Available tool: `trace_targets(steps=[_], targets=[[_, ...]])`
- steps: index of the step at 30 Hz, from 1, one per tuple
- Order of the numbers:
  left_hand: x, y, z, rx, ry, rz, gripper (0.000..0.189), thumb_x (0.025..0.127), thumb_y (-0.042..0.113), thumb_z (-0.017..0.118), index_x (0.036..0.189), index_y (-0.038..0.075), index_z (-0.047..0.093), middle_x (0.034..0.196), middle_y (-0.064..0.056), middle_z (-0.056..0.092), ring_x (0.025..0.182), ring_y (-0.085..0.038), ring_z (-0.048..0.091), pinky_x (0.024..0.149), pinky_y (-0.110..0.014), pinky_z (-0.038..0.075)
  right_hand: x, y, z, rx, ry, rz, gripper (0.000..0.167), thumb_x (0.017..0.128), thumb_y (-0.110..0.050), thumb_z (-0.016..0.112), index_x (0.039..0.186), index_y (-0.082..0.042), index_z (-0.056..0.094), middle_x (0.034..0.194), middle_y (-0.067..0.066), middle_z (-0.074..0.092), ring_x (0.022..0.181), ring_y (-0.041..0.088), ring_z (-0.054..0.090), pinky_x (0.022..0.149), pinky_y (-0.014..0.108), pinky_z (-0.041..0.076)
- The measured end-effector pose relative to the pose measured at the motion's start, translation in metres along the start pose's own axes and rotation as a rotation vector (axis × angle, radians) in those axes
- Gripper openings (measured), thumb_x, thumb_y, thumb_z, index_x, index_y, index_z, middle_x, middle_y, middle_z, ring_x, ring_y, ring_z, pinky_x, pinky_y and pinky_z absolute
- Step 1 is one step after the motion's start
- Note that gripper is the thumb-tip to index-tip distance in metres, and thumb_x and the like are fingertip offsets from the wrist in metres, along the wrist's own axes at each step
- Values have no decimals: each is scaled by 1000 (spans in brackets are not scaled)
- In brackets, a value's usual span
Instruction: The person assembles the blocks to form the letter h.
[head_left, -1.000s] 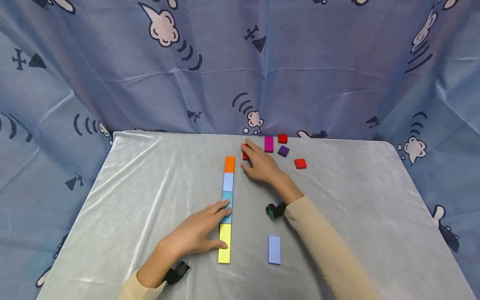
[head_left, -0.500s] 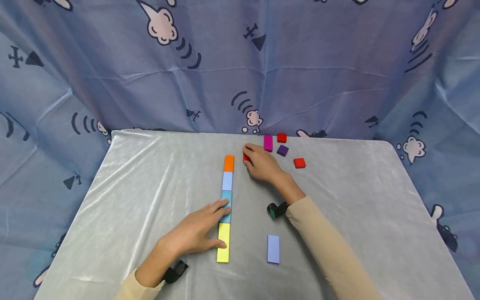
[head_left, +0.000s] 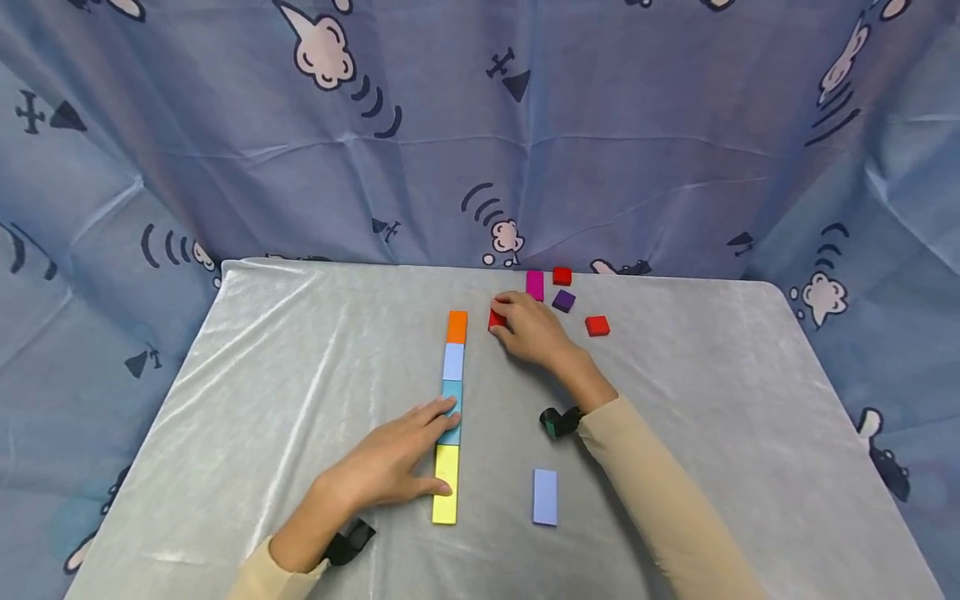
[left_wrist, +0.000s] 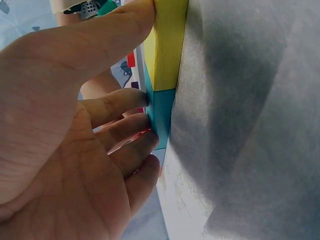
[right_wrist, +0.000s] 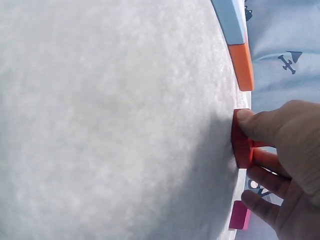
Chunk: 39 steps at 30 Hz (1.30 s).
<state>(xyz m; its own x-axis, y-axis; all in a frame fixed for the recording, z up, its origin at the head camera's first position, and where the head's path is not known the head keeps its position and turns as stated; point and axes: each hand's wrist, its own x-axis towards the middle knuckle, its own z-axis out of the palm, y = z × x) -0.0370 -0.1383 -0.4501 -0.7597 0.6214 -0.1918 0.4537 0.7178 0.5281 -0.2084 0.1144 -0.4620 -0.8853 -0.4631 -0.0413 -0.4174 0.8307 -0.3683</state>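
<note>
A straight row of flat blocks runs away from me in the head view: yellow (head_left: 444, 510), teal (head_left: 452, 435), light blue (head_left: 453, 362), then orange (head_left: 457, 327) at the far end. Along its left side lies my left hand (head_left: 393, 458), thumb on the yellow block and fingertips on the teal one, fingers loosely extended. My right hand (head_left: 534, 332) pinches a red block (right_wrist: 241, 137) between thumb and fingers, just right of the orange block. Part of that red block is hidden by the fingers. Close beyond the hand is a magenta block (head_left: 535, 285).
Near the far table edge lie a small red block (head_left: 562, 276), a dark purple block (head_left: 564, 301) and another red block (head_left: 597, 326). A periwinkle block (head_left: 545, 497) sits right of the row. A patterned blue curtain (head_left: 637, 183) hangs behind the pale cloth-covered table (head_left: 712, 417).
My right fingers, stretched out over the red block a second ago, have curled in and pinched it. The block has shifted slightly right and nearer. My left hand stays on the row.
</note>
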Motion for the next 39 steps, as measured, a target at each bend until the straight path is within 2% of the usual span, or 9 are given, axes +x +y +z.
trace_targets(steps=[8, 17, 24, 29, 34, 39], targets=[[6, 3, 3, -5, 3, 15, 88, 89, 39, 86, 159, 4, 46, 173, -11, 35, 161, -32, 35, 129, -50, 37, 0, 1, -10, 4, -33, 47, 51, 100, -22, 74, 145, -2, 64, 150, 17, 62, 142, 35, 57, 120, 53, 49], [4, 5, 5, 4, -22, 3, 88, 87, 38, 88, 157, 3, 48, 172, -12, 36, 160, -32, 37, 129, -49, 37, -2, 1, -4, 36, -68, 90, 50, 99, -24, 76, 144, -5, 65, 149, 12, 64, 140, 33, 60, 114, 54, 54], [-1, 2, 1, 0, -26, -11, 88, 87, 39, 87, 158, 5, 48, 173, -12, 36, 159, -35, 38, 127, -52, 40, -1, -6, 2, 43, -41, 88, 51, 100, -23, 74, 146, -6, 63, 153, 12, 62, 145, 32, 57, 117, 53, 51], [-6, -1, -3, -4, -11, -18, 88, 88, 39, 87, 158, 5, 48, 173, -12, 36, 159, -36, 38, 126, -54, 41, 3, -13, -1, 3, -39, 56, 51, 101, -24, 73, 148, -6, 62, 154, 12, 61, 146, 32, 56, 118, 53, 51], [-3, -1, -4, -2, 4, -6, 88, 88, 39, 87, 158, 5, 47, 173, -13, 35, 159, -36, 38, 125, -54, 41, 4, -12, -7, -36, -42, 40, 52, 100, -23, 74, 147, -6, 62, 153, 12, 62, 145, 33, 56, 119, 51, 50], [0, 1, -2, -20, 6, 8, 87, 88, 38, 87, 158, 4, 47, 172, -13, 35, 159, -37, 38, 127, -54, 39, 0, -5, -7, -3, -42, 44, 54, 100, -23, 75, 148, -5, 61, 154, 13, 61, 147, 34, 54, 124, 51, 45]])
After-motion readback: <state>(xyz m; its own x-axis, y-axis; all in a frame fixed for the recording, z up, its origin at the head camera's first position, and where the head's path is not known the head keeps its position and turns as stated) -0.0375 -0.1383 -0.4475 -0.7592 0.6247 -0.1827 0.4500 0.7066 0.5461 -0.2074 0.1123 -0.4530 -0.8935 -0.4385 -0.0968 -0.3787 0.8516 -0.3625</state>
